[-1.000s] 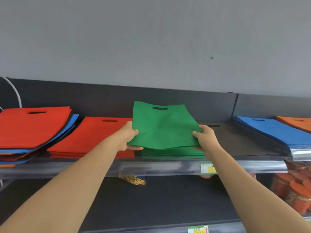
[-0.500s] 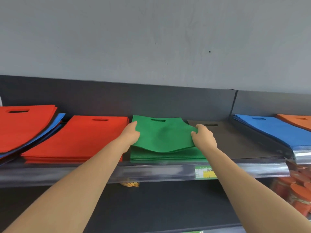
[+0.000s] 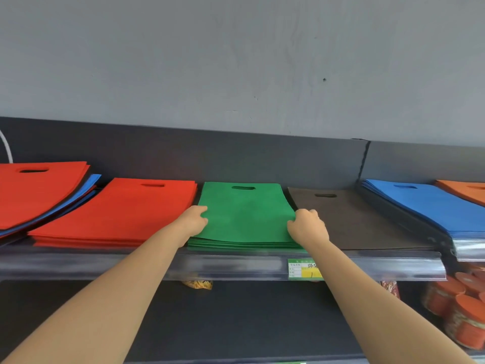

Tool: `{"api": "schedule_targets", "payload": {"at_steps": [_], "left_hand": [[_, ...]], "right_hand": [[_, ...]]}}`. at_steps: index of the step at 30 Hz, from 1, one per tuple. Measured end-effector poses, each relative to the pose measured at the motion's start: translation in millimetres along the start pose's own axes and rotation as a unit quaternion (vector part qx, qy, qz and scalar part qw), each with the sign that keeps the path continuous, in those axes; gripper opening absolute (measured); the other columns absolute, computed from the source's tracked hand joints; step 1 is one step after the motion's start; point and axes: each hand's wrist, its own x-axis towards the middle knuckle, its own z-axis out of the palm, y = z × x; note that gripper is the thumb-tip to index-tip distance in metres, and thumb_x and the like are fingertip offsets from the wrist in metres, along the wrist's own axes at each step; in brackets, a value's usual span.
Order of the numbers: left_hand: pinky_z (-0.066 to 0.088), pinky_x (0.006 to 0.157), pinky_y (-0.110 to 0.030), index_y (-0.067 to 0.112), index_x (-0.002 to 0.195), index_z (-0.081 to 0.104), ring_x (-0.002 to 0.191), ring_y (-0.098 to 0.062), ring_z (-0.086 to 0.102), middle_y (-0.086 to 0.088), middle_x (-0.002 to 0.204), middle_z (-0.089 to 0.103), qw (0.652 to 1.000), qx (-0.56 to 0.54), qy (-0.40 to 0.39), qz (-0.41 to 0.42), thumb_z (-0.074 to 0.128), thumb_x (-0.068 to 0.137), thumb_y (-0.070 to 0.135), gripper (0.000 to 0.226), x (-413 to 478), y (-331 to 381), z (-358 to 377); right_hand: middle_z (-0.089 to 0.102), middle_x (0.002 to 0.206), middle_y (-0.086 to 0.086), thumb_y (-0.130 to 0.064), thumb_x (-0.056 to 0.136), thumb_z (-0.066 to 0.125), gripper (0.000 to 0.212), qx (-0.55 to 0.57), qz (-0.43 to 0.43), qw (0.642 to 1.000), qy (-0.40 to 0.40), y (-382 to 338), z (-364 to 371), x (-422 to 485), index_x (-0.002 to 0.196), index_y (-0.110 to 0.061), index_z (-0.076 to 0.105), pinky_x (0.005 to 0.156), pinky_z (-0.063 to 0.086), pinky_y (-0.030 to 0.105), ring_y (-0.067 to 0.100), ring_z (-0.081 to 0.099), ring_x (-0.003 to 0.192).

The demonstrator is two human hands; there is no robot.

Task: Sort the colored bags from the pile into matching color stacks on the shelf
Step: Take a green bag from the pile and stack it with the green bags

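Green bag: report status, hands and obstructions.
Left hand and right hand grip side edges of flat green fabric bag. Bag lies atop stack of green bags. Stack of red fabric bags left, flat brown fabric bag right; nothing on top.

Cut by the left edge: mixed pile (image 3: 39, 195) of red and blue bags, plus a white cable (image 3: 5, 148). Cut by the right edge: orange bags (image 3: 465, 191), blue stack (image 3: 425, 206), red-lidded jars (image 3: 462, 311). Under the top green bag (image 3: 244, 214), only thin front edges of the green stack (image 3: 236, 245). Fingertips of left hand (image 3: 193, 219) and right hand (image 3: 308, 228) tucked out of sight at that bag's sides. Price label (image 3: 298, 269) half behind the right forearm, print too small to read. Yellow packet (image 3: 198, 284) mostly behind the shelf lip (image 3: 105, 266).
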Motion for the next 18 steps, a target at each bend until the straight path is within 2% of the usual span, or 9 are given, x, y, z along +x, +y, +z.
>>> {"api": "schedule_targets", "payload": {"at_steps": [2, 4, 6, 8, 12, 15, 18], "left_hand": [[0.017, 0.115, -0.034, 0.010, 0.148, 0.025, 0.144, -0.026, 0.021, -0.009, 0.156, 0.020, 1.000, 0.018, -0.004, 0.001, 0.038, 0.099, 0.003, 0.051, 0, 0, 3], [0.017, 0.115, -0.034, 0.009, 0.149, 0.024, 0.144, -0.026, 0.020, -0.009, 0.156, 0.019, 0.999, 0.040, -0.008, 0.000, 0.038, 0.099, 0.003, 0.051, 0, 0, 6], [0.018, 0.115, -0.033, 0.007, 0.149, 0.023, 0.144, -0.026, 0.020, -0.010, 0.156, 0.019, 0.998, 0.060, -0.010, -0.003, 0.037, 0.100, 0.003, 0.051, 1, 0, 7], [0.020, 0.114, -0.032, 0.006, 0.149, 0.022, 0.144, -0.026, 0.021, -0.010, 0.156, 0.019, 0.996, 0.089, -0.013, -0.010, 0.035, 0.100, 0.005, 0.050, 0, 1, 6], [0.025, 0.112, -0.031, 0.004, 0.148, 0.022, 0.142, -0.028, 0.025, -0.014, 0.155, 0.022, 0.986, 0.167, -0.025, -0.011, 0.032, 0.102, 0.010, 0.048, -4, 6, 5], [0.023, 0.112, -0.034, 0.005, 0.148, 0.023, 0.142, -0.029, 0.024, -0.017, 0.154, 0.022, 0.979, 0.205, -0.017, 0.009, 0.031, 0.103, 0.015, 0.047, -6, 10, 4], [0.025, 0.114, -0.039, 0.010, 0.145, 0.032, 0.139, -0.027, 0.029, -0.014, 0.151, 0.028, 0.973, 0.224, 0.014, 0.063, 0.037, 0.101, 0.020, 0.046, -10, 17, -1]], "right_hand": [[0.047, 0.092, 0.008, -0.009, 0.093, 0.043, 0.007, -0.001, -0.002, 1.000, -0.025, 2, 3, 2, 0.087, -0.006, 0.045, 0.061, 0.039, 0.030, 0.026, 0.051, 0.077], [0.046, 0.075, 0.003, -0.008, 0.093, 0.043, 0.015, 0.000, -0.003, 1.000, -0.027, 2, 5, 4, 0.078, -0.008, 0.042, 0.053, 0.034, 0.026, 0.017, 0.042, 0.061], [0.043, 0.069, 0.002, -0.008, 0.093, 0.043, 0.026, -0.010, -0.008, 1.000, -0.021, 1, 6, 4, 0.069, -0.012, 0.036, 0.053, 0.034, 0.026, 0.017, 0.040, 0.060], [0.045, 0.070, 0.004, -0.009, 0.094, 0.042, 0.027, -0.045, -0.024, 0.998, -0.023, 0, 9, 2, 0.068, -0.012, 0.035, 0.063, 0.038, 0.029, 0.024, 0.047, 0.071], [0.060, 0.098, 0.014, -0.013, 0.096, 0.036, 0.015, -0.094, -0.056, 0.994, -0.024, 4, 16, -1, 0.088, -0.008, 0.047, 0.081, 0.040, 0.037, 0.035, 0.051, 0.101], [0.056, 0.118, 0.016, -0.024, 0.100, 0.033, 0.027, -0.095, -0.068, 0.993, -0.022, 4, 10, -4, 0.108, -0.007, 0.051, 0.089, 0.042, 0.041, 0.035, 0.046, 0.112], [0.049, 0.133, 0.011, -0.029, 0.100, 0.035, 0.037, -0.122, -0.137, 0.981, 0.058, -3, 4, -8, 0.128, -0.011, 0.052, 0.097, 0.040, 0.042, 0.032, 0.043, 0.123]]}}
